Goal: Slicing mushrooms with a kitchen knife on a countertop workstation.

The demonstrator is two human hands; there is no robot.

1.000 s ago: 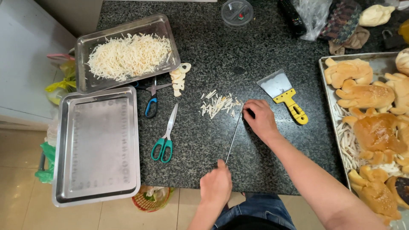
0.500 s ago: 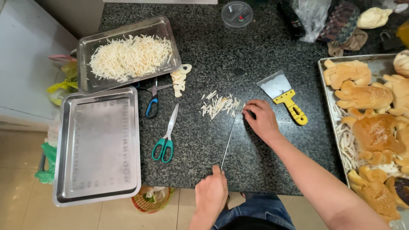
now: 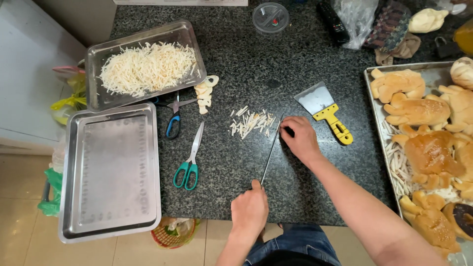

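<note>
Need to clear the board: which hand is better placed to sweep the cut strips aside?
Probably the right hand: it rests flat at the knife tip, right beside the cut strips. The left hand grips the knife handle, farther from them.

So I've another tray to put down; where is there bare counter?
Bare granite lies between the yellow-handled scraper and the round plastic lid, and below the green-handled scissors. The right edge, by the bread tray, is crowded.
</note>
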